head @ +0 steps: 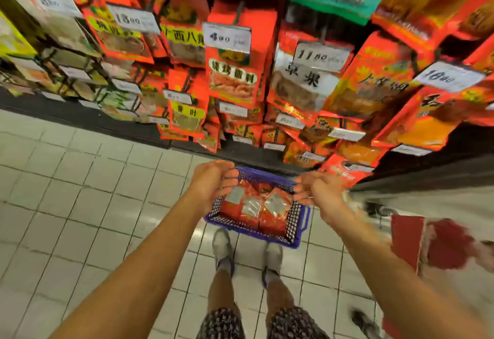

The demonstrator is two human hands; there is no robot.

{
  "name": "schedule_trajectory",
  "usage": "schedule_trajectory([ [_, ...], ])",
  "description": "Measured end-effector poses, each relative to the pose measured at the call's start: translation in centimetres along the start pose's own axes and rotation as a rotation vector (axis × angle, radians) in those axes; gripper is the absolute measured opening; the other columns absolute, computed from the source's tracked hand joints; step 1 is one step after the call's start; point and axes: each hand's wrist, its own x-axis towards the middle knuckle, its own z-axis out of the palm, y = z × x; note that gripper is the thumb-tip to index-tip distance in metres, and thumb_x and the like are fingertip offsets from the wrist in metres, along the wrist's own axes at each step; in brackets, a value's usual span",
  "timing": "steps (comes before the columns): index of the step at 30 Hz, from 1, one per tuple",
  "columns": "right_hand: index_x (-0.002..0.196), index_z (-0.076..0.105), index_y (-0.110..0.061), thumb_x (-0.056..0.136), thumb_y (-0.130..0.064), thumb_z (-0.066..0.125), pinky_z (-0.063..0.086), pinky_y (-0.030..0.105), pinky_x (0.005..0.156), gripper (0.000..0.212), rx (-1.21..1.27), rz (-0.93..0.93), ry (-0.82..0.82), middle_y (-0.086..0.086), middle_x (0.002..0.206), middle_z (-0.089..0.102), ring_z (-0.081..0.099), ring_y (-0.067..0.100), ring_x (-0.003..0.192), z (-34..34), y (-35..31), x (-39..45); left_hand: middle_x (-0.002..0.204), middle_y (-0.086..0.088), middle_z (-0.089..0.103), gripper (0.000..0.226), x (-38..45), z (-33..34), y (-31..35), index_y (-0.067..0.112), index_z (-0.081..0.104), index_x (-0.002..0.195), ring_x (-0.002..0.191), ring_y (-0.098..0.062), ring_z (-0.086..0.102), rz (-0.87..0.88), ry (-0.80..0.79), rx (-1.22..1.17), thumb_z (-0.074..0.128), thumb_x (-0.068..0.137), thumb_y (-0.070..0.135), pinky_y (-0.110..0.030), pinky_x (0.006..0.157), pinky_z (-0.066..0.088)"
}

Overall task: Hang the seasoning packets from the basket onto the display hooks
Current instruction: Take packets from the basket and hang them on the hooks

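Observation:
A blue mesh basket (296, 227) stands on the tiled floor just in front of my feet. Several red seasoning packets (252, 209) with clear windows lie flat inside it. My left hand (212, 182) hovers over the basket's left rim with fingers spread and nothing in it. My right hand (319, 191) hangs over the right rim, palm turned inward, fingers apart and holding nothing. Above the basket, rows of red and orange packets hang from display hooks (238, 14), each row fronted by a white price tag (227, 37).
The display rack fills the upper half of the view, its lowest packets (302, 151) close above the basket's far edge. A red box (407, 242) and a blurred cart stand at the right. Pale floor tiles (80, 191) stretch to the left.

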Motion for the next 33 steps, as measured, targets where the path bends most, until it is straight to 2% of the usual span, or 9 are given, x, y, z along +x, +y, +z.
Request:
schedule_trajectory([
  [7,0.078,0.067,-0.013,0.091,-0.014,0.066,0.052,0.030,0.057,0.014,-0.193,0.285,-0.051,0.007,0.070,0.067,0.062,0.022,0.060,5.1,16.8,10.4,0.080,-0.007,0.064,0.010,10.6,0.6,-15.6,0.015,0.065,0.086,0.069,-0.021,0.060,-0.342,0.062,0.017,0.059,0.094,0.015,-0.027,0.066,0.046],
  [10,0.064,0.060,-0.014,0.094,-0.012,0.061,0.048,0.025,0.048,0.030,-0.307,0.334,-0.050,-0.002,0.049,0.061,0.058,0.014,0.045,6.9,23.8,15.6,0.080,-0.006,0.063,0.009,15.9,0.5,-21.1,0.013,0.062,0.095,0.068,-0.020,0.059,-0.411,0.053,0.041,0.054,0.098,0.016,-0.024,0.062,0.044],
  [12,0.069,0.059,-0.015,0.096,-0.011,0.056,0.052,0.027,0.054,0.028,-0.417,0.345,-0.113,-0.001,0.057,0.063,0.060,0.014,0.051,7.8,27.9,19.1,0.082,-0.006,0.065,0.010,19.7,0.1,-24.1,0.013,0.061,0.104,0.068,-0.019,0.060,-0.430,0.064,0.076,0.054,0.099,0.018,-0.023,0.062,0.045],
  [14,0.075,0.060,-0.013,0.097,-0.013,0.053,0.052,0.024,0.061,0.023,-0.588,0.314,-0.200,0.006,0.074,0.063,0.058,0.017,0.061,8.7,31.5,22.4,0.087,-0.008,0.064,0.009,23.3,-0.6,-26.4,0.010,0.061,0.105,0.068,-0.019,0.059,-0.448,0.080,0.072,0.055,0.099,0.015,-0.020,0.055,0.048],
  [16,0.087,0.064,-0.008,0.098,-0.012,0.051,0.042,0.010,0.050,0.018,-0.787,0.244,-0.228,0.010,0.085,0.060,0.055,0.016,0.066,9.7,34.3,25.4,0.086,-0.008,0.061,0.007,26.7,-1.2,-28.0,0.010,0.059,0.099,0.069,-0.019,0.058,-0.457,0.071,0.058,0.052,0.100,0.011,-0.021,0.055,0.049],
  [20,0.096,0.070,-0.002,0.097,-0.013,0.051,0.042,0.033,0.072,0.023,-1.062,0.103,-0.278,0.023,0.102,0.069,0.064,0.040,0.100,13.1,38.2,30.9,0.083,-0.005,0.056,0.023,32.9,-1.9,-30.6,0.018,0.050,0.082,0.068,-0.019,0.053,-0.476,0.032,0.162,0.040,0.102,0.012,-0.026,0.064,0.039],
  [26,0.113,0.068,-0.014,0.090,-0.020,0.056,0.052,0.040,0.082,0.026,-1.308,-0.148,-0.244,0.018,0.117,0.068,0.064,0.041,0.108,19.2,41.7,38.8,0.083,-0.013,0.055,0.032,40.7,-2.9,-34.1,0.016,0.051,0.080,0.067,-0.020,0.047,-0.450,-0.082,0.131,0.031,0.105,0.020,-0.024,0.055,0.035],
  [30,0.149,0.042,-0.020,0.082,-0.009,0.067,0.045,0.048,0.109,0.072,-1.406,-0.390,-0.389,0.011,0.158,0.037,0.029,0.031,0.149,24.9,43.4,44.6,0.091,-0.005,0.078,0.013,44.7,-2.8,-37.1,0.017,0.069,0.091,0.079,-0.022,0.073,-0.289,0.002,0.377,0.057,0.096,0.017,-0.042,0.082,0.061],
  [33,0.160,0.017,-0.030,0.079,-0.005,0.072,0.011,0.055,0.123,0.100,-1.634,-0.612,-0.506,0.007,0.171,-0.001,-0.011,0.026,0.154,27.6,45.0,47.1,0.081,0.000,0.078,0.017,46.0,-3.4,-38.9,0.022,0.073,0.090,0.075,-0.018,0.073,-0.281,-0.035,0.388,0.058,0.094,0.013,-0.047,0.087,0.060],
])
